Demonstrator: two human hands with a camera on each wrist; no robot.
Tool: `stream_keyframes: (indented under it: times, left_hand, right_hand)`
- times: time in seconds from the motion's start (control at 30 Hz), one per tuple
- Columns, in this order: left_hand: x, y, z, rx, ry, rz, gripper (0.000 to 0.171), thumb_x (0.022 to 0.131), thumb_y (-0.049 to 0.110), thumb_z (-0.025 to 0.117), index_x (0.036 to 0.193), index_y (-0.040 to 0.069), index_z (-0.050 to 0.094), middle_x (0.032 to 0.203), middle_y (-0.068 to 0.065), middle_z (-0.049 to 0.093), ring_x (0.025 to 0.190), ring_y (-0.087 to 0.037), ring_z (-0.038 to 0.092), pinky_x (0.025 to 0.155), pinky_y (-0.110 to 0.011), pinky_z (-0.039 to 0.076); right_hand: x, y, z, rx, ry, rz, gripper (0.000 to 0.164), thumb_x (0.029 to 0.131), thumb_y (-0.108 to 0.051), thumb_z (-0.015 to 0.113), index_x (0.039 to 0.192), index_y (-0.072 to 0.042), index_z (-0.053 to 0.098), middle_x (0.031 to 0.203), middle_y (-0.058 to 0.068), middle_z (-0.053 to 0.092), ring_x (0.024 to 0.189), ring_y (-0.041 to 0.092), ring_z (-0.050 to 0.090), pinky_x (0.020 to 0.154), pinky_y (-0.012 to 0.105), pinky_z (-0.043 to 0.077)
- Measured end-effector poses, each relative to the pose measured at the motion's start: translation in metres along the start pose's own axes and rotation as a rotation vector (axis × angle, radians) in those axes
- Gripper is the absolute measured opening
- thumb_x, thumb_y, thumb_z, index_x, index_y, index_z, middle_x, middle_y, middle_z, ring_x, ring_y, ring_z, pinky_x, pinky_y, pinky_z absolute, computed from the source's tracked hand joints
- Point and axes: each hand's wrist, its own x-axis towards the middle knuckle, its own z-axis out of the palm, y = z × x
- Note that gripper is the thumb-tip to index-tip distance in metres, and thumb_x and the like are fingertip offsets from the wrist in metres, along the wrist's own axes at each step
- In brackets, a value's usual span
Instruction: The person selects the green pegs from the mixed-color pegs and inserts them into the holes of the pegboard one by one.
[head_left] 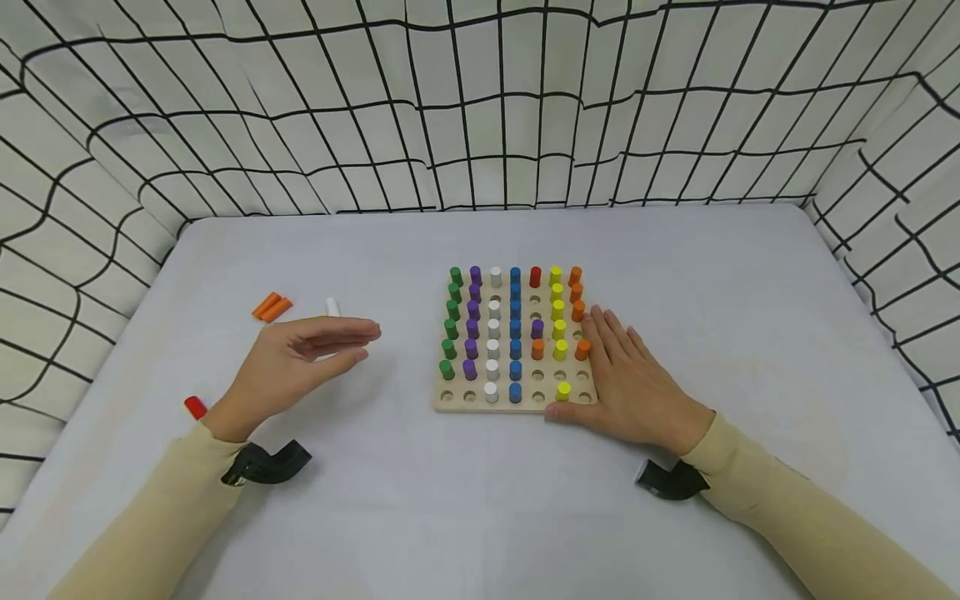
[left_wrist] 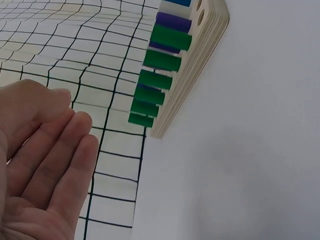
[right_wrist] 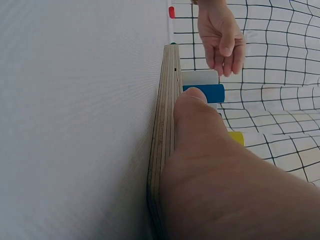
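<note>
A wooden pegboard [head_left: 453,407] lies on the table, with coloured pegs standing in columns: green [head_left: 452,309], purple [head_left: 472,311], white [head_left: 493,329], blue [head_left: 515,329], yellow [head_left: 558,310] and orange [head_left: 578,311]. Another column has a red peg [head_left: 536,277] at the back and a purple and an orange peg nearer the front. My right hand [head_left: 637,387] rests against the board's right side, fingers straight, thumb at the front right corner. Left of the board, my left hand [head_left: 296,362] hovers with fingers together and slightly bent; the left wrist view shows its palm [left_wrist: 30,215] holding nothing.
Two loose orange pegs [head_left: 272,307] lie on the table [head_left: 465,508] beyond the left hand. A white peg [head_left: 332,307] stands near its fingers, partly hidden. Beside the left wrist lies a red peg [head_left: 196,407]. White walls with black grid lines [head_left: 480,125] surround the table.
</note>
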Motion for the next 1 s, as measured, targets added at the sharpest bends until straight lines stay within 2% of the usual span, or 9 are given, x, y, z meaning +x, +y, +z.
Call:
stream_keyframes:
  times: [0.2,0.37,0.47,0.7,0.87,1.0]
  left_hand:
    - [-0.007,-0.005,-0.019,0.014,0.066,-0.049,0.034,0.089,-0.005,0.076,0.122,0.002,0.074,0.114,0.012,0.079,0.106,-0.009,0.077,0.085,-0.020,0.063]
    - [-0.011,-0.016,-0.027,0.019,0.074,-0.079,0.034,0.089,-0.005,0.076,0.122,0.000,0.073,0.113,0.014,0.078,0.107,-0.007,0.076,0.085,-0.020,0.062]
    - [-0.013,-0.024,-0.031,0.031,0.063,-0.099,0.035,0.090,-0.004,0.076,0.124,0.000,0.072,0.115,0.016,0.077,0.107,-0.006,0.076,0.085,-0.019,0.062]
    - [-0.021,-0.037,-0.042,0.034,-0.007,-0.227,0.040,0.094,0.010,0.076,0.133,0.007,0.068,0.124,0.018,0.074,0.113,0.000,0.073,0.090,-0.015,0.060]
    - [-0.025,-0.044,-0.048,0.051,-0.036,-0.240,0.043,0.094,0.009,0.076,0.136,0.005,0.066,0.126,0.018,0.073,0.116,0.003,0.071,0.091,-0.013,0.059]
    - [-0.026,-0.047,-0.050,0.066,-0.028,-0.247,0.043,0.093,0.008,0.077,0.135,0.006,0.067,0.125,0.018,0.074,0.116,0.004,0.070,0.091,-0.011,0.057]
  right_hand:
    - [0.000,0.001,0.002,0.013,0.001,0.003,0.136,0.078,-0.095,0.049,0.165,0.000,0.005,0.176,0.018,0.001,0.164,0.040,0.002,0.133,0.062,0.012]
    - [0.000,0.002,0.003,0.016,-0.001,0.009,0.135,0.079,-0.094,0.050,0.165,0.000,0.005,0.176,0.018,0.002,0.164,0.040,0.003,0.133,0.062,0.012]
    - [0.000,0.003,0.004,0.016,-0.001,0.011,0.135,0.079,-0.094,0.050,0.165,-0.001,0.005,0.176,0.018,0.002,0.164,0.040,0.003,0.133,0.062,0.012]
    - [0.000,0.002,0.005,0.013,-0.007,0.004,0.135,0.078,-0.095,0.048,0.165,-0.001,0.006,0.176,0.018,0.002,0.164,0.040,0.003,0.133,0.062,0.012]
    - [0.000,0.002,0.003,0.011,-0.005,0.005,0.136,0.077,-0.096,0.047,0.165,-0.001,0.005,0.176,0.018,0.002,0.164,0.040,0.003,0.133,0.062,0.012]
    - [0.000,0.001,0.002,0.010,-0.006,0.004,0.136,0.078,-0.095,0.048,0.165,0.000,0.005,0.176,0.018,0.002,0.164,0.040,0.003,0.133,0.062,0.011]
